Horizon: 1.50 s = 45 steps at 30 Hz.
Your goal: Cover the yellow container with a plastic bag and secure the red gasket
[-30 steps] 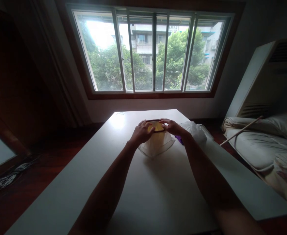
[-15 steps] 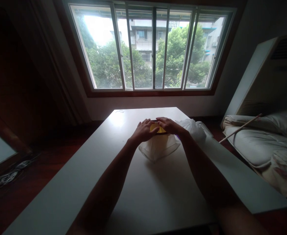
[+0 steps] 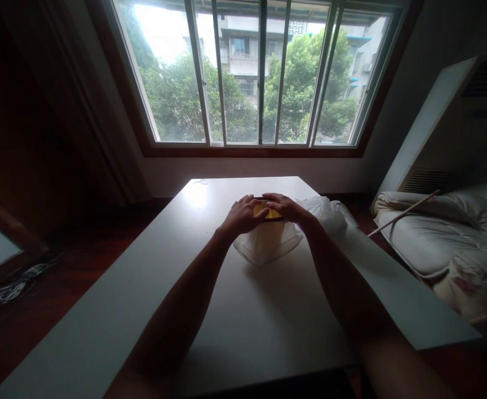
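Observation:
A small trash can [image 3: 263,237] stands on the white table, with a yellow inside and a dark rim [image 3: 274,219]. A translucent plastic bag [image 3: 247,249] is draped over its outside and flares out at the bottom. My left hand [image 3: 243,215] grips the rim from the left, its thumb along the near edge and its fingers toward the far edge. On the right side my right hand [image 3: 285,208] holds the same rim, fingers bent over the top. The hands hide much of the rim.
A crumpled white plastic bag [image 3: 326,213] lies on the white table [image 3: 152,249], just right of the can. Beyond the table's right edge are a padded pale seat [image 3: 421,238] and a stick [image 3: 405,212]. Cables [image 3: 10,293] lie on the floor at left; a window [image 3: 243,83] is ahead.
The view has tilted down slightly, so the window has moved a little up in the picture. Both hands stay on the trash can's rim with hardly any shift.

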Available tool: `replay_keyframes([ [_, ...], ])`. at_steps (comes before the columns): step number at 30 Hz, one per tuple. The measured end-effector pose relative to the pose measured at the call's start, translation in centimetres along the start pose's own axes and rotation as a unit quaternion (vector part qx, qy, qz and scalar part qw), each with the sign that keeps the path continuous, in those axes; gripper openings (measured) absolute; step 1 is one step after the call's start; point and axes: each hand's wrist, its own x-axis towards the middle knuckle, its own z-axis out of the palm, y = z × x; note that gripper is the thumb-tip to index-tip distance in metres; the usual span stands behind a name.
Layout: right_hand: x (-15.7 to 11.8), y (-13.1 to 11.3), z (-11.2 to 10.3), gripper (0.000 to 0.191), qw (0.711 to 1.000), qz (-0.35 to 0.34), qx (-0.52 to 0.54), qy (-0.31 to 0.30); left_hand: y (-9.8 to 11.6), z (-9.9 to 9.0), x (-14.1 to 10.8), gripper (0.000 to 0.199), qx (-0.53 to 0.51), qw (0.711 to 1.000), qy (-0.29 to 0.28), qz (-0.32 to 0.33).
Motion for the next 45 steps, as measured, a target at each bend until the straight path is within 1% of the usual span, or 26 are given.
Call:
replay_keyframes([
  [3,0.1,0.4,0.0,0.047,1.0,0.005,0.001,0.007,0.3,-0.2,0.0,0.06,-0.01,1.0,-0.011,-0.012],
  [5,0.1,0.6,0.0,0.053,1.0,0.009,-0.004,0.02,0.5,-0.3,0.0,0.06,-0.023,0.999,-0.018,-0.015],
  [8,0.0,0.6,-0.1,0.062,0.996,0.045,-0.027,0.071,0.6,-0.6,0.0,0.056,-0.047,0.998,-0.022,-0.024],
  [11,-0.3,0.3,-0.7,0.056,0.982,0.119,-0.066,0.13,0.4,-1.0,0.2,0.052,-0.05,0.997,0.006,-0.052],
  [13,-0.6,-0.1,-1.3,0.05,0.972,0.162,-0.091,0.145,-0.1,-1.3,0.4,0.051,-0.045,0.995,0.03,-0.08],
  [15,-0.9,-0.5,-1.8,0.042,0.966,0.179,-0.113,0.147,-0.6,-1.5,0.5,0.052,-0.042,0.992,0.037,-0.116],
  [17,-1.1,-0.9,-2.1,0.035,0.966,0.177,-0.127,0.14,-1.0,-1.6,0.6,0.055,-0.046,0.987,0.035,-0.151],
  [19,-1.3,-1.2,-2.2,0.032,0.967,0.171,-0.135,0.132,-1.2,-1.7,0.7,0.05,-0.055,0.984,0.032,-0.168],
  [23,-1.3,-1.4,-1.8,0.025,0.964,0.163,-0.158,0.138,-1.1,-1.7,0.6,0.03,-0.049,0.987,0.027,-0.154],
  [27,-1.2,-1.6,-1.4,0.021,0.96,0.14,-0.192,0.151,-1.0,-1.5,0.5,0.023,-0.029,0.987,0.044,-0.153],
  [30,-1.2,-1.9,-1.4,0.019,0.954,0.121,-0.219,0.163,-0.9,-1.3,0.5,0.021,-0.015,0.986,0.059,-0.156],
  [34,-1.1,-2.0,-1.4,0.02,0.948,0.113,-0.238,0.179,-1.0,-1.1,0.5,0.021,-0.002,0.987,0.061,-0.151],
  [38,-1.0,-1.7,-1.4,0.02,0.951,0.113,-0.231,0.174,-1.0,-1.0,0.6,0.023,0.011,0.987,0.073,-0.144],
  [45,-1.0,-1.5,-1.5,0.021,0.958,0.116,-0.202,0.169,-0.9,-1.1,0.5,0.023,-0.009,0.987,0.08,-0.14],
])
